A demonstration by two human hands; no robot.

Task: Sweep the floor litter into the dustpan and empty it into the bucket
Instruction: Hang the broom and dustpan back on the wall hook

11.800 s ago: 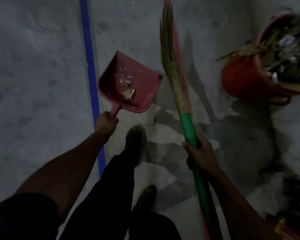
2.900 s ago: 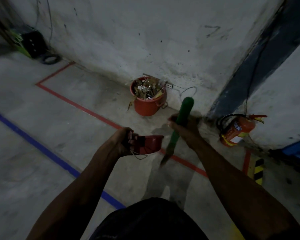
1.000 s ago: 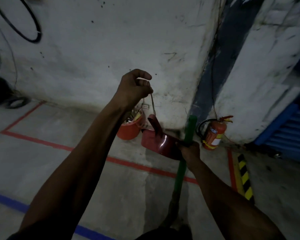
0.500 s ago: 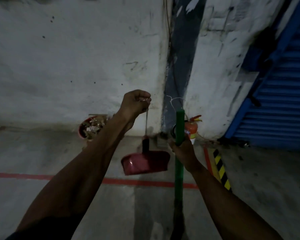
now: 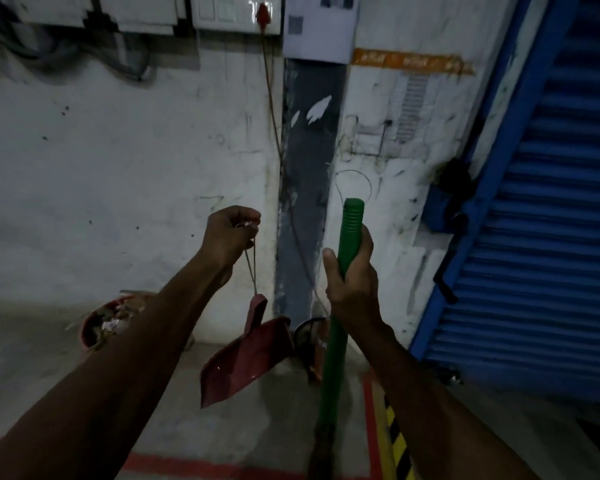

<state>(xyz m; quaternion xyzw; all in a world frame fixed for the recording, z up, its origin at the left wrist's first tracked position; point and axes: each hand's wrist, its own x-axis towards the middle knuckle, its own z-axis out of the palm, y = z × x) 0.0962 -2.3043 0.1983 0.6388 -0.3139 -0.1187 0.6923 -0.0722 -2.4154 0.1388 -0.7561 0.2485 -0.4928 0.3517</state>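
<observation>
dustpan (image 5: 245, 362) now tilted, right hand (image 5: 350, 271) higher on broom (image 5: 336, 323)

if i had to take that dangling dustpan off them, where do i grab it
Take the dustpan by its handle, coming from the left. It hangs from a string pinched in the left hand, handle uppermost and bare; the broom crowds its right.

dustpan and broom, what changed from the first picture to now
The dustpan then sat level in the left hand, gripped by its handle, with litter inside. Now it hangs mouth down from a string pinched in that raised hand, and no litter shows. The broom was flipped: bristles up then, handle end up now. The right hand grips the broom as before. The bucket is still full.
</observation>
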